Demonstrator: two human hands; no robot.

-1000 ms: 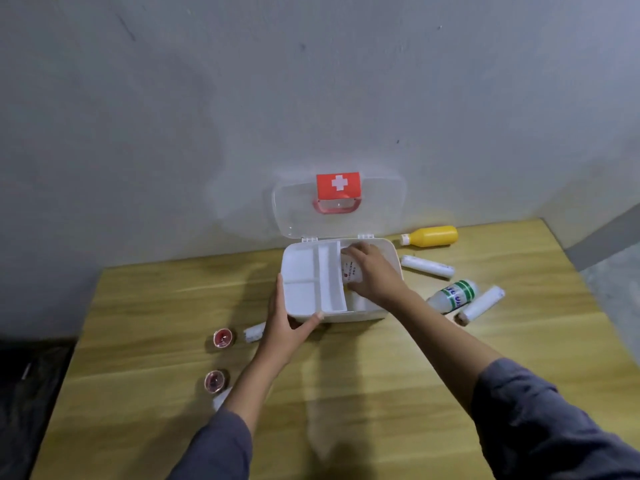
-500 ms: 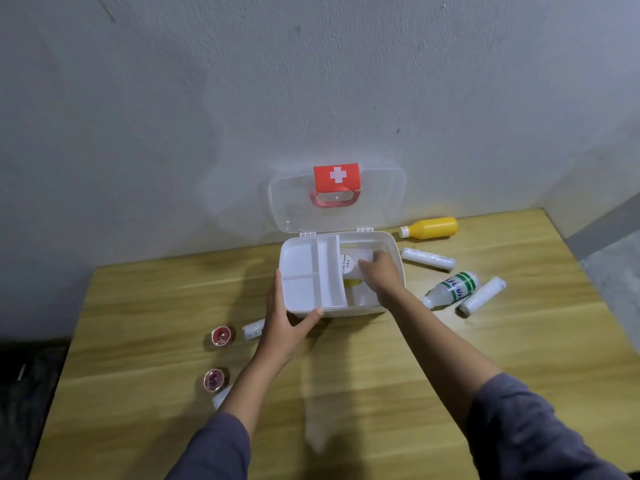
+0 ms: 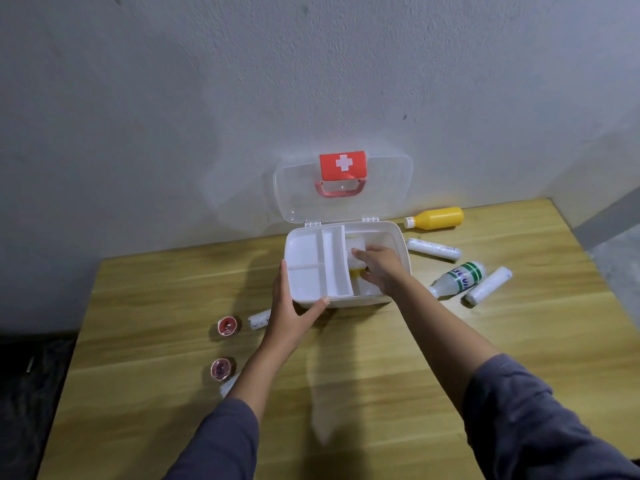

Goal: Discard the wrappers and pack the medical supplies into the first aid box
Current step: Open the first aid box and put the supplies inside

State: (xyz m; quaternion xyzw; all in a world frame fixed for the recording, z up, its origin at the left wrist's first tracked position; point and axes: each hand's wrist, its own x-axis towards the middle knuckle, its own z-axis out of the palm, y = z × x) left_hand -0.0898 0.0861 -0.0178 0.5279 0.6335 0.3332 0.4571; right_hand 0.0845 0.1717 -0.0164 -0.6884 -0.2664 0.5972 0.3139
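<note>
Fingers (image 3: 358, 252) of the right hand (image 3: 381, 268) curl around a white bottle (image 3: 355, 245) with a yellow part, low inside the first aid box (image 3: 398, 237) on the wooden surface (image 3: 346, 375). Left hand (image 3: 291, 306) spreads open, clasping the box's front left corner, lid (image 3: 388, 188) upright. Yellow bottle (image 3: 436, 218), green-striped bottle (image 3: 459, 277) and two white rolls lie right of the box.

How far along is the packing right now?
Early. Done: the first aid box is open. In hand: the right hand sets a white bottle inside while the left hand steadies it. Left: yellow bottle, green-label bottle, gauze rolls, two red jars.
</note>
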